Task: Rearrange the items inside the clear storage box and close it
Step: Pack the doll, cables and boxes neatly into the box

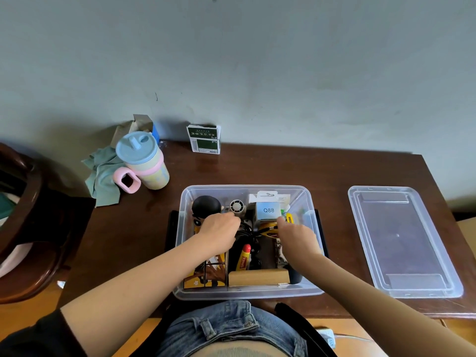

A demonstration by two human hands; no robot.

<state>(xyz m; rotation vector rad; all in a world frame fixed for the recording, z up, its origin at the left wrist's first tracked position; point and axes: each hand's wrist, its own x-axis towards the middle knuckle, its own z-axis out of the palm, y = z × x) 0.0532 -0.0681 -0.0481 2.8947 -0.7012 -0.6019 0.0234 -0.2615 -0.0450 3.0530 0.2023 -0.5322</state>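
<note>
Both my hands are down inside the clear storage box [180,228], which sits mid-desk [334,171]. My left hand [219,231] curls its grip over tangled black cords [244,231]; whether it holds them I cannot tell. My right hand [296,237] curls beside the Q88 box [268,210], grip unclear. The lid [404,240] lies at three o'clock.

I see both hands down inside the clear storage box [181,228] on the dark wooden table [283,168]: my left hand [219,233] sits by a small round fan [236,206], fingers curled out of my sight, and my right hand [298,237] reaches toward a yellow item [268,228] below the Q88 box [268,210]. The lid [404,240] lies flat to the right, well apart. A pastel cup [144,161] stands at the back left.
</note>
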